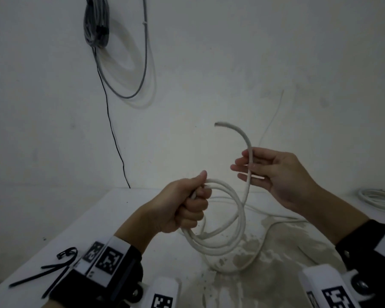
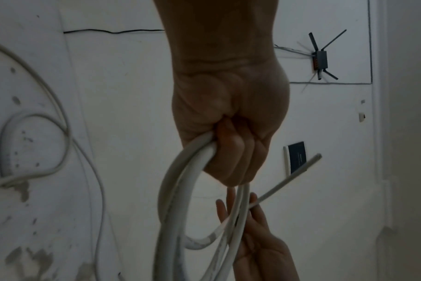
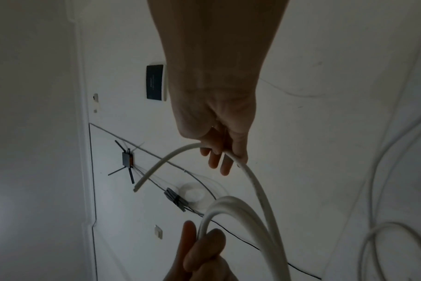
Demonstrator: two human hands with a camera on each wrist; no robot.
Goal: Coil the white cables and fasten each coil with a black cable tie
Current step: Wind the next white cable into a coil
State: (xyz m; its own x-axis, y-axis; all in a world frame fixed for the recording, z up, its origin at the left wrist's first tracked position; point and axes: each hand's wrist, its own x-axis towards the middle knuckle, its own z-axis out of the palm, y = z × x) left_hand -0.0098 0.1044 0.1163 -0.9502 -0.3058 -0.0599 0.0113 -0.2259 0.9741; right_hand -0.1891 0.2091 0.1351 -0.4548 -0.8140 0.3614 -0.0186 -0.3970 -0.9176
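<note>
A white cable coil (image 1: pixel 209 246) of a few loops hangs above the table from my left hand (image 1: pixel 187 207), whose fingers are curled tightly round the gathered strands (image 2: pixel 176 180). From the coil one strand rises to my right hand (image 1: pixel 276 174), up and to the right. There the thumb pinches the strand against nearly straight fingers (image 3: pixel 216 159). Past that hand the free end (image 1: pixel 217 124) arcs up and left in the air. Several black cable ties (image 1: pixel 42 272) lie on the table at the lower left, beside my left wrist.
The white table (image 1: pixel 142 218) meets the wall just behind my hands. A loose white cable (image 1: pixel 282 222) lies on the table under the coil. A finished white coil (image 1: pixel 378 198) rests at the right edge. A grey cable bundle (image 1: pixel 97 21) hangs on the wall.
</note>
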